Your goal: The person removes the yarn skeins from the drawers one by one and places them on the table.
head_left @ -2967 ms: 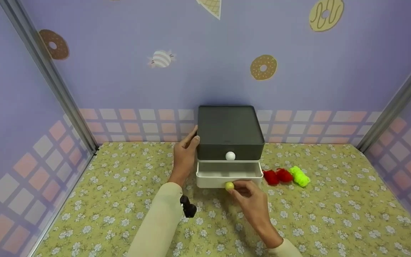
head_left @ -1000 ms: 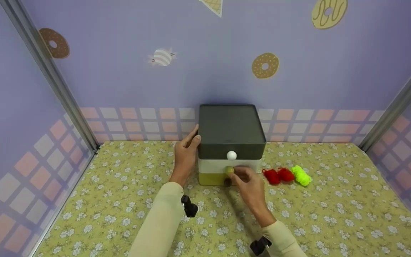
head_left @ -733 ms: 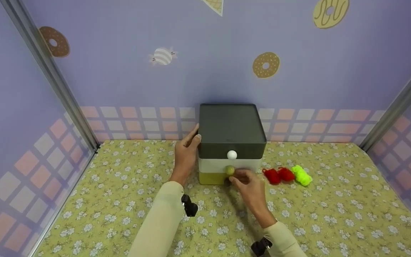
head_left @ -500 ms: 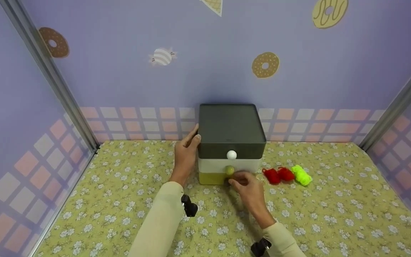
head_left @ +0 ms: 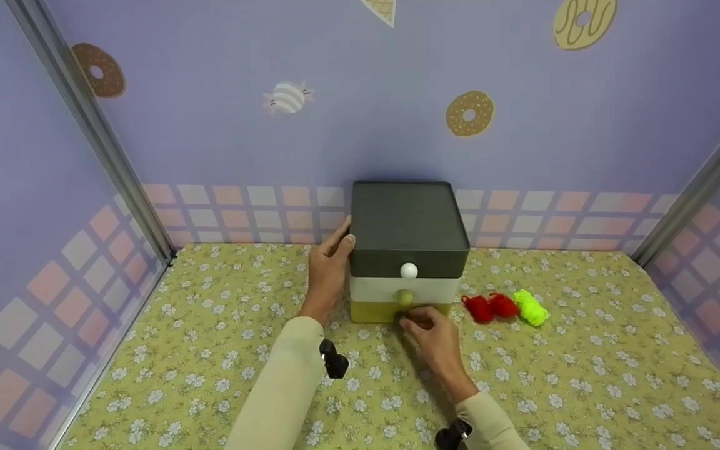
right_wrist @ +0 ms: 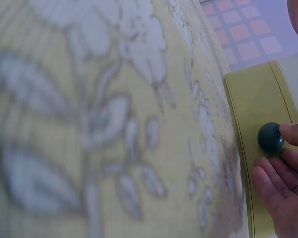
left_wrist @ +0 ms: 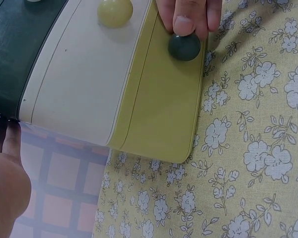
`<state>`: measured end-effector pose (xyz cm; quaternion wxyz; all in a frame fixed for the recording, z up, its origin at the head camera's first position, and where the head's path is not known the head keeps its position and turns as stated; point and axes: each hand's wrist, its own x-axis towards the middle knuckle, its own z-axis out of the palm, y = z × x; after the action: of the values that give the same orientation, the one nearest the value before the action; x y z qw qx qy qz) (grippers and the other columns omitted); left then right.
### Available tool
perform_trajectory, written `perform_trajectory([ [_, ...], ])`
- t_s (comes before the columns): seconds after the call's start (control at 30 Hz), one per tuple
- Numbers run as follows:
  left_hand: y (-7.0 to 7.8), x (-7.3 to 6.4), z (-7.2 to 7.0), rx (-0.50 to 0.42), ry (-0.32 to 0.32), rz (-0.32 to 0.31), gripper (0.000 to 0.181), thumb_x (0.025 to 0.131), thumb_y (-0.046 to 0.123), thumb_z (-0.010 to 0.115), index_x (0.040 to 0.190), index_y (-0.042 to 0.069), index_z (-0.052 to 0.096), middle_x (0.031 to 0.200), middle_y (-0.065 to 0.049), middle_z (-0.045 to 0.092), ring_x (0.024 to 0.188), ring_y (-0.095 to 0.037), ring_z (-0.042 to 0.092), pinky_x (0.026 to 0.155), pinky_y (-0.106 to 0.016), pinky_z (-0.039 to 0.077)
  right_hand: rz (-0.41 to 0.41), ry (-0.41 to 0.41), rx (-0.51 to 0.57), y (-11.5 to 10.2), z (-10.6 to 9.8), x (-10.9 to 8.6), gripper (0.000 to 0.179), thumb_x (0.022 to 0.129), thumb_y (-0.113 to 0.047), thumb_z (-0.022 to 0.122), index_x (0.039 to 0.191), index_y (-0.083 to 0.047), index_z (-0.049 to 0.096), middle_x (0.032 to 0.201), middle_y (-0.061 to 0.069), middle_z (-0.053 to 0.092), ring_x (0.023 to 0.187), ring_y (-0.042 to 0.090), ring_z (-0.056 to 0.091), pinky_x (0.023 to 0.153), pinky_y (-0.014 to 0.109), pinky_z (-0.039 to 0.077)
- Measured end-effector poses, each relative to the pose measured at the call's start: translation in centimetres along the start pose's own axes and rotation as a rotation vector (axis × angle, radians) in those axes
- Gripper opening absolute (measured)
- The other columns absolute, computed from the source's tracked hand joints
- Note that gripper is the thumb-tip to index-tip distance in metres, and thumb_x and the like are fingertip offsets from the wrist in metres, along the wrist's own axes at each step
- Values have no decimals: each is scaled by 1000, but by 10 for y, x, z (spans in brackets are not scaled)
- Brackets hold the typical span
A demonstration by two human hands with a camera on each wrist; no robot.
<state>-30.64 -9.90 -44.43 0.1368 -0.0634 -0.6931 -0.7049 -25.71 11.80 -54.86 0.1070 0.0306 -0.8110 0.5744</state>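
A small three-tier drawer box point(head_left: 410, 215) stands near the back wall, its drawers all pushed in. The top tier is dark with a white knob point(head_left: 409, 270); the middle white drawer point(head_left: 372, 290) has a yellow-green knob point(head_left: 404, 297). On the bottom yellow drawer point(left_wrist: 164, 109) is a dark green knob point(left_wrist: 184, 47). My right hand point(head_left: 435, 337) pinches that green knob between thumb and fingers, best seen in the right wrist view. My left hand point(head_left: 329, 269) rests against the box's left side, fingers extended along it, thumb near the front corner.
Two red yarn bundles point(head_left: 490, 307) and a neon yellow-green one point(head_left: 530, 308) lie right of the box on the flowered cloth point(head_left: 241, 375). A purple wall point(head_left: 366, 125) rises behind, with metal posts at both corners.
The white middle drawer, pulled out three seconds ago, has been pushed in. My right hand has let go of its yellow-green knob and moved down to the green one. My left hand stays put.
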Motion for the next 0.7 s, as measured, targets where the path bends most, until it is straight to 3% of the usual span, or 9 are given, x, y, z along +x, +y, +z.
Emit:
perform_trajectory([
  [0.27,-1,1,1,5,14,-5,44,112,29,59,156,26,57,165,3,44,152,-18,39,118,-41,37,7,45,20,0,8,0,13,92,-11,86,99,-3,78,95,7,78,88,22,73,78,31,58],
  [0.7,-1,1,1,-10,4,5,45,113,30,58,157,23,56,165,3,43,151,-17,39,108,-39,39,28,50,67,1,13,-1,11,94,-10,84,99,-3,77,95,7,76,88,22,73,78,31,58],
])
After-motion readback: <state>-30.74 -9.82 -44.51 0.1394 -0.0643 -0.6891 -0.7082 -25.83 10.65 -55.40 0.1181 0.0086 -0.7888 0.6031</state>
